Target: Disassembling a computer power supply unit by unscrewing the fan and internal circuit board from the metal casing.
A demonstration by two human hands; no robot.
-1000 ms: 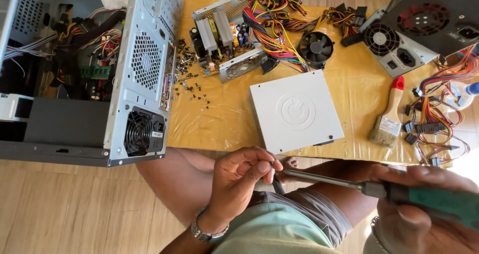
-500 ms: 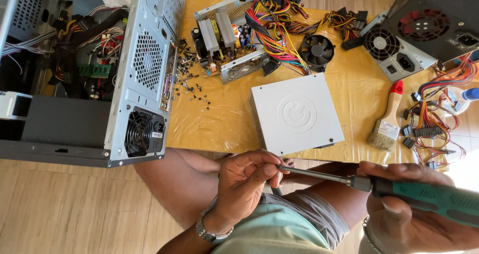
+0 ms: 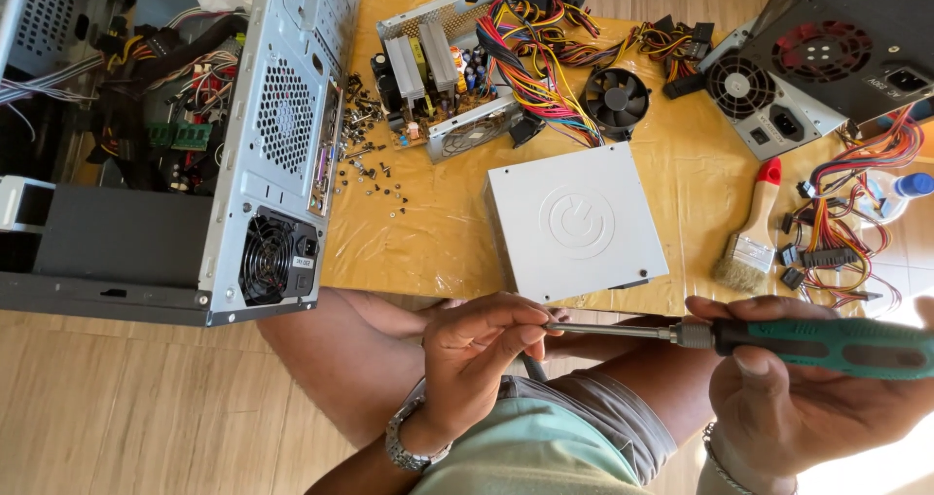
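Right hand (image 3: 808, 398) grips a green-handled screwdriver (image 3: 739, 337) held level above the lap, while the left hand's (image 3: 477, 354) fingertips pinch its metal tip, just in front of a white power-supply box (image 3: 574, 223) on the yellow-covered table (image 3: 438, 232).

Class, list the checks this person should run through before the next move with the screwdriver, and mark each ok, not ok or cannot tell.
1. Right hand grips the green screwdriver by its handle: ok.
2. Left hand fingertips pinch the shaft tip: ok.
3. Bit seated at the tip: cannot tell, fingers hide it.
4. Loose screws kept together on the yellow sheet: not ok, scattered.
5. White box lies flat, apart from both hands: ok.
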